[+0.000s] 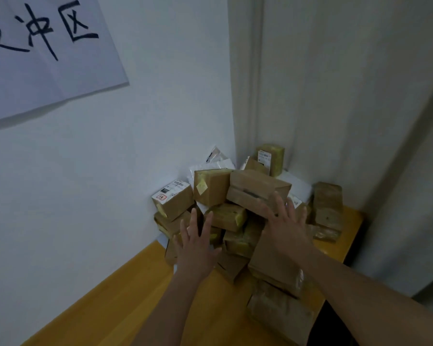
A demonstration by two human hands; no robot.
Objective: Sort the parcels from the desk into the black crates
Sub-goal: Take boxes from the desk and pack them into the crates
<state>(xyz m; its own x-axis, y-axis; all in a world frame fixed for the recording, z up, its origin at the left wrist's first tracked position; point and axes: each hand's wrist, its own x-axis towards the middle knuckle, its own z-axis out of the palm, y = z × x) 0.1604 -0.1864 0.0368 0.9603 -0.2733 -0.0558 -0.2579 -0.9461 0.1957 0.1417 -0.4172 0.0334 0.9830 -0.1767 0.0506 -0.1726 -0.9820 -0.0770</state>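
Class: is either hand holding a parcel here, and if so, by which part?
Nothing is held. Left hand and right hand reach with fingers spread toward the parcel pile.

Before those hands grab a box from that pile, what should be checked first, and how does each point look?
1. Left hand free: ok, fingers spread, holding nothing.
2. Right hand free: ok, open, reaching at the top box.
3. Top box unburdened: ok, nothing lies on it.
4. Pile stable: not ok, boxes lean at odd angles.
5. Crates within reach: cannot tell, none in view.
6. Desk has room in front: ok.
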